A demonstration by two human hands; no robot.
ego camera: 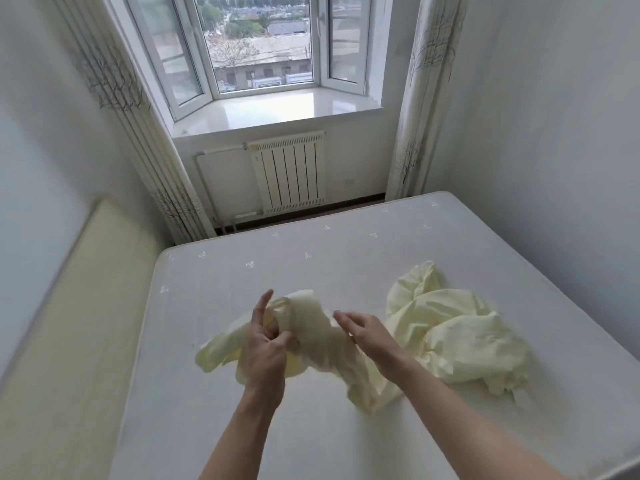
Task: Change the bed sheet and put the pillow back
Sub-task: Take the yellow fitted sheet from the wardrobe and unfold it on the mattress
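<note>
Gripping sheet above bare mattress

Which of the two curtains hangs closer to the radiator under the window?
The left curtain: its lower part hangs just beside the radiator's pipes, while the right curtain stands apart, with bare wall between them.

Both bare forearms reach in from 6 o'clock toward the middle. The left hand stands edge-up, forefinger straight toward 12 o'clock, thumb and other fingers pinching. The right hand lies palm-down, fingers curled toward 9 o'clock.
</note>
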